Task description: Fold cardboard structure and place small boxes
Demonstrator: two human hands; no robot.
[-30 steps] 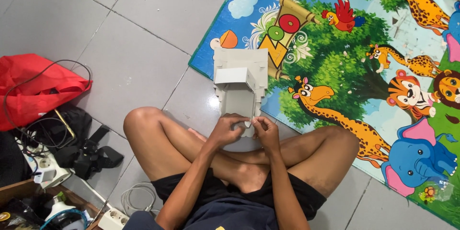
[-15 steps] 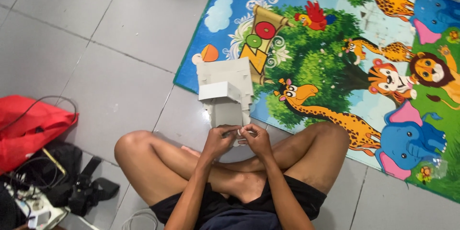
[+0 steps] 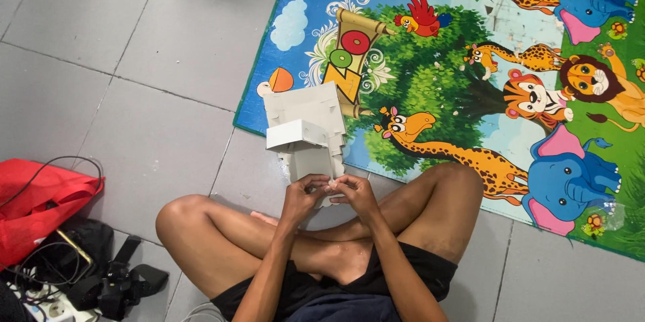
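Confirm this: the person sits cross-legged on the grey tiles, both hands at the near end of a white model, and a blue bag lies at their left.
One thing is wrong: the bag is red, not blue, as the head view shows. The rest holds: the person sits cross-legged on the grey tiles, with the left hand and right hand at the near end of the white model.

A red soft fabric bag (image 3: 37, 208) lies crumpled on the grey tiled floor (image 3: 134, 47) at the left edge, a black cable looping over it. On the colourful animal play mat (image 3: 470, 80), a printed yellow scroll-shaped sign (image 3: 353, 53) carries red and green round letters.
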